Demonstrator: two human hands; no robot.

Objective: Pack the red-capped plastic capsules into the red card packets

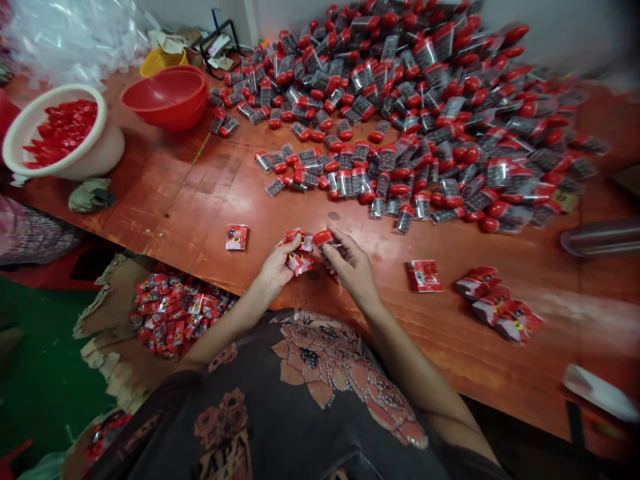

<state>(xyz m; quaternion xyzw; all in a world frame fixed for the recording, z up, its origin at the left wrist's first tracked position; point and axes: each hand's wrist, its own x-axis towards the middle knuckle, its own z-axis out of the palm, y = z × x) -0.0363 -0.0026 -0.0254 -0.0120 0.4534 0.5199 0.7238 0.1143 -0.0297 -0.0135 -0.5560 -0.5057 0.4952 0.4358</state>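
**Hands at a packing table.** Two bare hands work just beside each other near the edge of a red-orange wooden table top [200, 200]. The fingers of the left hand [274, 268] are curled closed on red foil sachets [299, 263]. The fingers of the right hand [353, 265] are closed around a clear plastic tube [327, 255], and its red cap [323, 237] shows above them. Beyond the hands lies a wide, loose heap of red-capped tubes [410, 133]. A single red sachet [237, 237] lies flat to the left of the hands, and another [425, 276] lies to their right. Farther right, overlapping sachets [497, 305] form a small group. Below the table edge, a torn cardboard box [107, 320] holds many sachets [175, 310]. At far left, a white basin [55, 93] holds red plastic pieces [63, 133], beside an empty-looking red plastic bowl [165, 97].
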